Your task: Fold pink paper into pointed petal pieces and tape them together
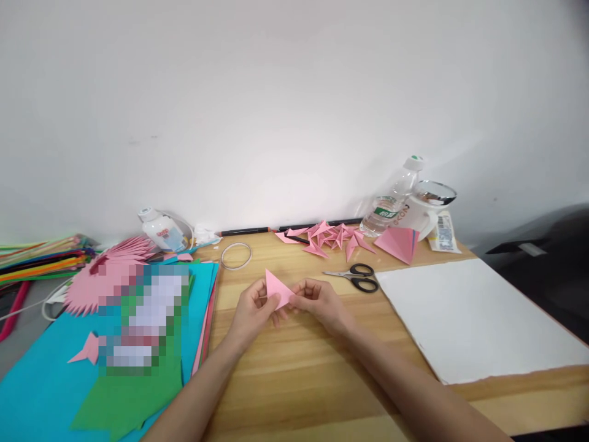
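Note:
A pink paper triangle [278, 287] is held up above the wooden table between both hands. My left hand [254, 306] pinches its lower left part, thumb in front. At its right corner, my right hand [319, 302] grips the paper between thumb and fingers. To the right of the hands lie scissors [356, 277] with black handles, blades pointing left. Behind them is a pile of folded pink paper pieces [329, 236]. A clear tape-like ring [236, 255] rests on the table behind my left hand.
Blue paper sheets [37, 374] with green paper [138, 405] on top cover the left side. A round pleated pink paper piece [105, 276] lies behind. White board [483, 319], water bottle [391, 199], mug [421, 212] and folded pink paper [399, 244] are at right. A white bottle [162, 230] leans at back left.

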A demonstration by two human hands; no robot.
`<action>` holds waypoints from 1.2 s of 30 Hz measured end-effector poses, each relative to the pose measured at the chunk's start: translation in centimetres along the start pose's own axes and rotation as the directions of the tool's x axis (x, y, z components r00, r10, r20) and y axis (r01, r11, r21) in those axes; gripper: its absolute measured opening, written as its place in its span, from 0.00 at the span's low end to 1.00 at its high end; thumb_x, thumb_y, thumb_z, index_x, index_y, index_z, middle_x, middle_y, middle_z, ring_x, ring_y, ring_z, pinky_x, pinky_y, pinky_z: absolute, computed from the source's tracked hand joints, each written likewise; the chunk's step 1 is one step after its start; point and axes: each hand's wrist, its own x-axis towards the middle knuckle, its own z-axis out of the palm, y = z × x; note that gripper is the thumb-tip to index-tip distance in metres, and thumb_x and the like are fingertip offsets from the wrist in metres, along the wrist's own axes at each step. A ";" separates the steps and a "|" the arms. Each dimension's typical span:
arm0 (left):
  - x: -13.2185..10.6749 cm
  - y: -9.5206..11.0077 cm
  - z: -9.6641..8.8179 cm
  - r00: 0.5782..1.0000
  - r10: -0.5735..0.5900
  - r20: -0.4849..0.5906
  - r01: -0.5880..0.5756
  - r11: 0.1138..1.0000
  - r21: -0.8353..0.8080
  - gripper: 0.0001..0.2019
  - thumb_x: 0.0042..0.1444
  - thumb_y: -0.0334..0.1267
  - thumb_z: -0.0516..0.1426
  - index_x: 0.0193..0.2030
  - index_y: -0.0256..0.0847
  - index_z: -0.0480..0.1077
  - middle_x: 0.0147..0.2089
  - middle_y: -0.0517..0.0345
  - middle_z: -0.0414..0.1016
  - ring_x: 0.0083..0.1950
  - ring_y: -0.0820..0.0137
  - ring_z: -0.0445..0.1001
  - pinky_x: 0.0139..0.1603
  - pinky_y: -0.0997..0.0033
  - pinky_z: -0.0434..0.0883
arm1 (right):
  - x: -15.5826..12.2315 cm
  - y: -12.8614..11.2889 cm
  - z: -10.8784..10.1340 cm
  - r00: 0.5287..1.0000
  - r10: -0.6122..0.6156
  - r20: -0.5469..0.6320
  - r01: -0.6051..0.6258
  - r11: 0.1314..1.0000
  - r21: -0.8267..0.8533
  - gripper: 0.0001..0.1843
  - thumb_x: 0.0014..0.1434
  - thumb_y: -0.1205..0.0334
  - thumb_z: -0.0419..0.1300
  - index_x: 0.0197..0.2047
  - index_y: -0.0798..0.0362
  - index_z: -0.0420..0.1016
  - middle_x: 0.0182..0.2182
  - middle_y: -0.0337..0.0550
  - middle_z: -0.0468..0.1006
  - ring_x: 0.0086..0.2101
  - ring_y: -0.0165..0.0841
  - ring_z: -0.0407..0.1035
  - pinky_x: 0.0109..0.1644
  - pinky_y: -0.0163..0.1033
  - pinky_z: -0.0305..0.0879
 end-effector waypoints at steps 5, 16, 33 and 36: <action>0.1 -0.2 -0.3 1.000 0.005 0.030 -0.006 1.000 0.016 0.11 0.48 0.43 0.58 0.28 0.37 0.65 0.21 0.59 0.73 0.18 0.74 0.69 0.17 0.77 0.64 | 0.0 0.3 -0.1 1.000 0.024 -0.012 -0.024 0.999 -0.021 0.18 0.35 0.54 0.71 0.25 0.58 0.72 0.20 0.38 0.74 0.22 0.27 0.67 0.28 0.32 0.61; 0.2 -0.2 -0.6 0.998 0.024 0.065 -0.021 0.998 -0.055 0.13 0.50 0.43 0.58 0.34 0.33 0.68 0.31 0.49 0.77 0.25 0.68 0.74 0.17 0.75 0.67 | 0.1 0.4 -0.1 0.999 0.009 -0.035 -0.007 0.997 0.077 0.18 0.40 0.53 0.69 0.29 0.57 0.74 0.22 0.39 0.75 0.22 0.26 0.67 0.31 0.34 0.64; 0.2 0.9 -0.6 0.990 -0.140 0.018 0.138 0.939 -0.314 0.07 0.41 0.34 0.61 0.26 0.32 0.71 0.17 0.56 0.73 0.15 0.74 0.68 0.15 0.80 0.63 | -0.3 1.3 0.1 0.822 -0.569 -0.021 0.491 0.727 -0.480 0.05 0.53 0.61 0.61 0.30 0.54 0.74 0.26 0.42 0.75 0.26 0.30 0.69 0.29 0.34 0.67; 0.3 0.7 -0.7 0.986 -0.163 0.034 0.165 0.928 -0.335 0.07 0.40 0.33 0.61 0.27 0.32 0.71 0.18 0.55 0.74 0.16 0.73 0.70 0.14 0.79 0.63 | -0.5 1.2 0.1 0.752 -0.658 0.035 0.564 0.615 -0.551 0.04 0.54 0.63 0.59 0.31 0.53 0.74 0.26 0.43 0.76 0.26 0.30 0.69 0.29 0.34 0.67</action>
